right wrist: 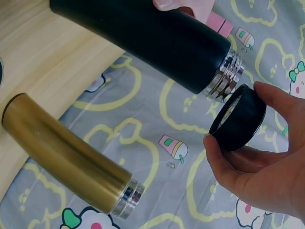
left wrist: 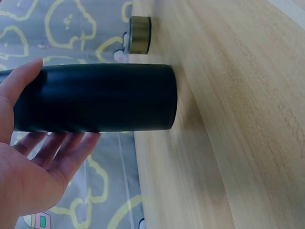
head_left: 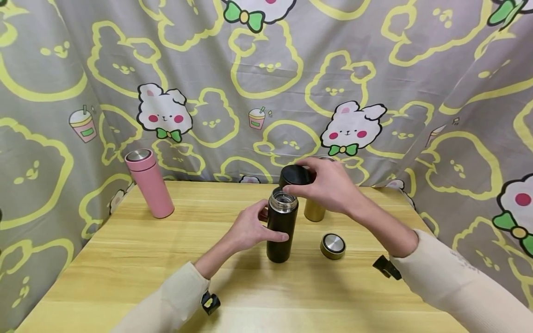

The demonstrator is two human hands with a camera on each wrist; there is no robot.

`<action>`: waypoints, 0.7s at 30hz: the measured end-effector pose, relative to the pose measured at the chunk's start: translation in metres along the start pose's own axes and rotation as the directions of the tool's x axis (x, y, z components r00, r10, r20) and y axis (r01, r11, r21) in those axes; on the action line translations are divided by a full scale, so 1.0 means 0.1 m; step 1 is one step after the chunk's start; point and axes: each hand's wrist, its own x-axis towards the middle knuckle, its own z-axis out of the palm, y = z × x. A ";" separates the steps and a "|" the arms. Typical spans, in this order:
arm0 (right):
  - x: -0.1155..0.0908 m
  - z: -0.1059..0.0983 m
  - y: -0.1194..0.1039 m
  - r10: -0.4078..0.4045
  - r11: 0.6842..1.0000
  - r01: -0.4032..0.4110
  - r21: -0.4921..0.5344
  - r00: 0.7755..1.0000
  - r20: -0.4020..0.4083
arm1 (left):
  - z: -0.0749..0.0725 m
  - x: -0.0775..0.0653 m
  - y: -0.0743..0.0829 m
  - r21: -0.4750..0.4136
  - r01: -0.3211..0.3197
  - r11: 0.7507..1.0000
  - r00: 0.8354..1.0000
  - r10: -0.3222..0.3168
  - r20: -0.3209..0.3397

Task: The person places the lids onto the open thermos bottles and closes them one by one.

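Note:
My left hand [head_left: 254,226] holds a black thermos bottle [head_left: 281,240] roughly upright at the middle of the table, thumb across its near side and fingers behind. The bottle's mouth is uncovered and shows a silver threaded neck [right wrist: 225,75]. Just above that neck, my right hand [head_left: 329,182] grips the round black lid [right wrist: 243,119] between thumb and fingers. In the right wrist view the lid is tilted, its inner side facing the neck, with a small gap between them. Behind the right hand stands a gold thermos bottle [right wrist: 66,152], its threaded neck also bare.
A gold lid with a silver top [head_left: 333,245] lies on the wooden table [head_left: 233,296], right of the black bottle. At the far left stands a pink thermos bottle [head_left: 151,187] with its lid on. A grey patterned curtain [head_left: 200,60] hangs behind the table.

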 end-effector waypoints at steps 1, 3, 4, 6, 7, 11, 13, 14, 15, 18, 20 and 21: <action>0.00 0.01 -0.01 -0.005 1.000 0.005 0.000 1.000 0.000 | 0.00 0.00 0.00 0.001 -0.002 1.000 1.000 0.002 0.001; 0.00 0.02 -0.03 -0.016 1.000 0.016 0.000 1.000 0.003 | 0.00 0.01 -0.01 -0.002 -0.003 1.000 1.000 0.003 0.002; -0.01 0.03 -0.04 -0.021 1.000 0.021 -0.002 1.000 0.005 | 0.00 0.01 -0.01 -0.004 -0.002 1.000 1.000 0.002 0.004; -0.02 0.05 -0.07 -0.027 1.000 0.027 -0.004 1.000 0.012 | 0.00 0.02 -0.01 -0.010 0.000 1.000 1.000 0.000 0.008; -0.02 0.05 -0.08 -0.031 1.000 0.031 -0.004 0.999 0.015 | 0.00 0.02 -0.02 -0.013 0.002 1.000 1.000 -0.002 0.010; -0.04 0.09 -0.12 -0.034 0.999 0.034 -0.004 0.999 0.027 | -0.01 0.02 -0.03 -0.029 0.012 0.999 1.000 -0.012 0.015; -0.05 0.11 -0.13 -0.036 0.999 0.036 0.001 0.999 0.032 | -0.01 0.01 -0.03 -0.030 0.012 0.999 1.000 -0.011 0.015; -0.06 0.12 -0.14 -0.038 0.999 0.038 0.003 0.999 0.034 | -0.01 0.01 -0.03 -0.029 0.011 1.000 1.000 -0.011 0.014; -0.06 0.12 -0.14 -0.041 0.999 0.041 0.004 0.999 0.035 | -0.01 0.01 -0.03 -0.026 0.010 1.000 1.000 -0.009 0.013; -0.07 0.15 -0.12 -0.044 0.999 0.044 0.007 0.998 0.039 | -0.01 0.00 -0.03 -0.020 0.009 1.000 1.000 -0.008 0.011; -0.07 0.16 -0.12 -0.041 0.999 0.041 0.003 0.999 0.035 | 0.00 0.00 -0.03 -0.021 0.010 1.000 1.000 -0.009 0.011; -0.07 0.17 -0.12 -0.037 0.999 0.037 0.003 0.999 0.034 | 0.00 0.00 -0.04 -0.021 0.010 1.000 1.000 -0.010 0.010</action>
